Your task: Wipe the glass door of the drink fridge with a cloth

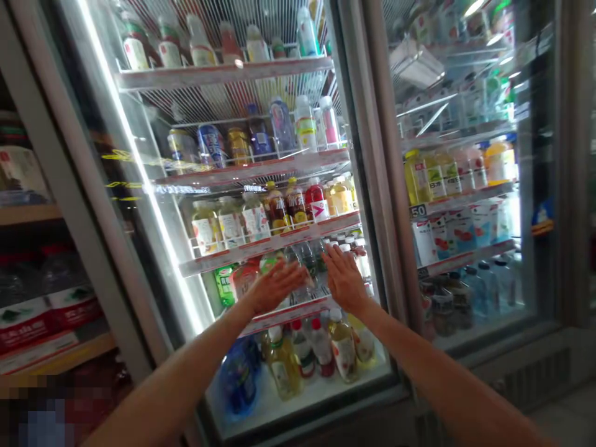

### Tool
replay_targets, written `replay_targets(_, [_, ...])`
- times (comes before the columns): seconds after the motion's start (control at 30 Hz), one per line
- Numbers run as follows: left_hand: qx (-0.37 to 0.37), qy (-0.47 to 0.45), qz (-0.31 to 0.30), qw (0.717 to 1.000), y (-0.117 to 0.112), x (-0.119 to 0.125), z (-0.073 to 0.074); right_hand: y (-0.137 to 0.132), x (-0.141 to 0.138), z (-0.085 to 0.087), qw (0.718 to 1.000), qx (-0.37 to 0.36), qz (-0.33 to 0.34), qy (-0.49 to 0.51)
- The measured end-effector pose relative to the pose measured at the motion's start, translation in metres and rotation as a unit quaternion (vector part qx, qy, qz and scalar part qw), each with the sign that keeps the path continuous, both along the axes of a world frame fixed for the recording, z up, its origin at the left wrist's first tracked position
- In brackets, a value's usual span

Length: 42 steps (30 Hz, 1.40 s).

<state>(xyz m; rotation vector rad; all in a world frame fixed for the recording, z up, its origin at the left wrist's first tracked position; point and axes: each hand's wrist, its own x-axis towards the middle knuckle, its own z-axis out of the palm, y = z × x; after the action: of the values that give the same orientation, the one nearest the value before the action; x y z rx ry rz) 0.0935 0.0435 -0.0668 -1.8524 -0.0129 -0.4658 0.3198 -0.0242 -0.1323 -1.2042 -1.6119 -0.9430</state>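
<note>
Our left hand (274, 287) and right hand (344, 277) are both open wide, fingers spread and palms turned forward, and neither holds anything. They stand just apart in the lower middle of the frame, in front of the glass door (153, 248) of a lit drinks cooler. We cannot tell whether the palms touch the glass.

Directly behind the gap between our hands stand clear water bottles (302, 261), their smooth plastic catching the light. They sit on a shelf with a red-and-white price strip (286, 315) along its front edge, which runs just below our hands. A green-labelled bottle (225, 284) stands further along that shelf, beyond our left hand.

Below, round-shouldered plastic bottles of pale yellow tea (284, 366) crowd the bottom of the cooler, with a blue-wrapped bottle (238, 379) at their left. Higher shelves in the upper middle of the frame hold white-labelled bottles (205, 230) and metal cans (212, 146), backed by a wire rack.

A second glass door (465, 174) at the right of the frame shows more bottles, and a grey metal frame (377, 136) separates the two doors. At the far left, a wooden shelf (28, 214) carries red-and-white boxes (46, 316). The lower left corner is pixelated.
</note>
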Motion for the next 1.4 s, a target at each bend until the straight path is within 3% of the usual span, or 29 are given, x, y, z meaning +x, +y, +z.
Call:
replay_targets(0.13, [0.024, -0.215, 0.047, 0.975, 0.001, -0.029, 0.009, 0.006, -0.020, 0.020, 0.999, 0.006, 0.000, -0.032])
replay_targets(0.3, [-0.008, -0.075, 0.045, 0.996, 0.000, -0.065, -0.004, 0.010, -0.044, 0.032, 0.996, -0.021, 0.014, -0.083])
replay_targets(0.37, [-0.017, -0.173, 0.054, 0.983, 0.004, -0.079, 0.001, 0.011, -0.052, 0.035, 0.995, -0.026, 0.022, -0.096])
replay_targets(0.47, [0.001, -0.344, 0.059, 0.937, 0.009, -0.095, 0.008, 0.012, -0.063, 0.039, 0.996, -0.021, 0.018, -0.086])
replay_targets(0.53, [0.000, -0.299, 0.057, 0.953, 0.009, -0.105, 0.003, 0.012, -0.070, 0.043, 0.995, -0.016, 0.020, -0.093])
replay_targets(0.6, [-0.024, -0.177, 0.049, 0.983, 0.008, -0.115, -0.004, 0.012, -0.074, 0.046, 0.993, -0.011, 0.028, -0.118])
replay_targets(0.67, [-0.060, -0.157, 0.048, 0.985, 0.009, -0.126, -0.006, 0.013, -0.076, 0.051, 0.990, -0.007, 0.034, -0.134])
replay_targets(0.73, [-0.082, -0.296, 0.058, 0.950, 0.011, -0.137, -0.002, 0.015, -0.074, 0.057, 0.992, -0.004, 0.031, -0.119])
replay_targets(0.8, [-0.078, -0.446, 0.067, 0.889, 0.013, -0.144, 0.000, 0.016, -0.072, 0.062, 0.996, -0.009, 0.022, -0.089])
replay_targets(0.83, [-0.070, -0.474, 0.068, 0.875, 0.013, -0.145, -0.001, 0.017, -0.071, 0.064, 0.997, -0.017, 0.018, -0.079])
replay_targets(0.9, [-0.058, -0.407, 0.062, 0.909, 0.011, -0.147, -0.010, 0.018, -0.070, 0.065, 0.996, -0.040, 0.013, -0.078])
replay_targets(1.0, [-0.064, -0.209, 0.058, 0.974, 0.010, -0.154, -0.017, 0.018, -0.069, 0.061, 0.994, -0.064, 0.008, -0.094])
replay_targets(1.07, [-0.072, -0.230, 0.057, 0.969, 0.012, -0.162, -0.009, 0.018, -0.069, 0.058, 0.993, -0.070, 0.006, -0.098])
replay_targets(1.17, [-0.066, -0.439, 0.040, 0.895, 0.017, -0.167, 0.008, 0.018, -0.071, 0.056, 0.993, -0.071, 0.007, -0.099])
replay_targets(1.2, [-0.065, -0.463, 0.036, 0.883, 0.017, -0.164, 0.010, 0.018, -0.072, 0.056, 0.993, -0.068, 0.008, -0.097])
replay_targets(1.23, [-0.068, -0.450, 0.034, 0.890, 0.017, -0.159, 0.010, 0.018, -0.072, 0.056, 0.994, -0.063, 0.008, -0.094])
replay_targets(1.33, [-0.095, -0.242, 0.039, 0.965, 0.015, -0.141, 0.008, 0.018, -0.069, 0.057, 0.993, -0.058, 0.009, -0.101])
replay_targets(1.4, [-0.098, -0.187, 0.026, 0.977, 0.014, -0.136, 0.016, 0.019, -0.061, 0.058, 0.993, -0.052, 0.007, -0.104])
